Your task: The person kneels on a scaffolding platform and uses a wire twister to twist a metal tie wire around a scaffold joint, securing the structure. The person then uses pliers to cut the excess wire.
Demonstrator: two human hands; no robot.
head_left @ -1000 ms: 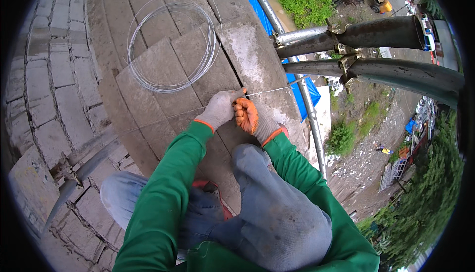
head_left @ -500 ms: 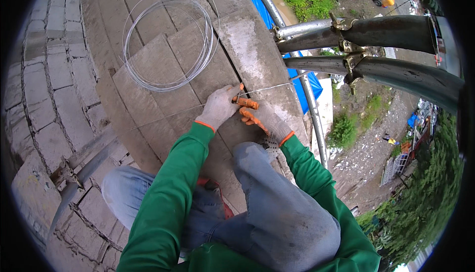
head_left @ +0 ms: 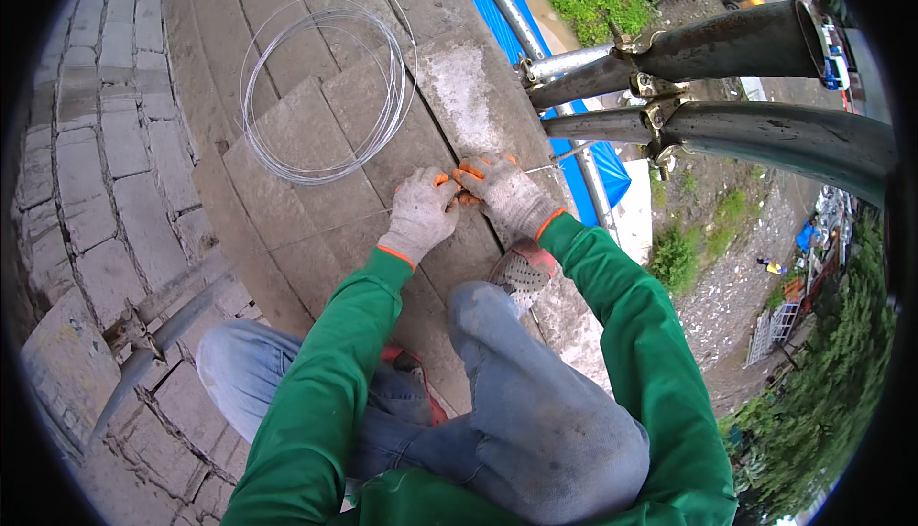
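My left hand point(head_left: 421, 212) and my right hand point(head_left: 502, 193) wear pale knit gloves with orange palms. They meet over the gap between two planks, fingertips nearly touching. Both are closed in a pinch on a thin wire point(head_left: 547, 167), which passes out beyond the right hand toward the plank's outer edge. A fainter line runs left from my left hand across the boards. Inside the fingers the wire is hidden. Beyond my hands a loose coil of silvery wire point(head_left: 330, 176) lies on the planks point(head_left: 296, 129).
Grey block wall point(head_left: 124, 148) stands on the left. Dark scaffold pipes point(head_left: 746, 48) with clamps point(head_left: 660, 120) jut out at the right, beside blue sheeting point(head_left: 607, 182). Past the plank edge the ground lies far below. My bent knee and shoe point(head_left: 523, 277) are close to my hands.
My right hand has shifted up and turned back-side up, its fingers now against the left hand's. The left hand has rotated slightly. The coil has stayed on the planks.
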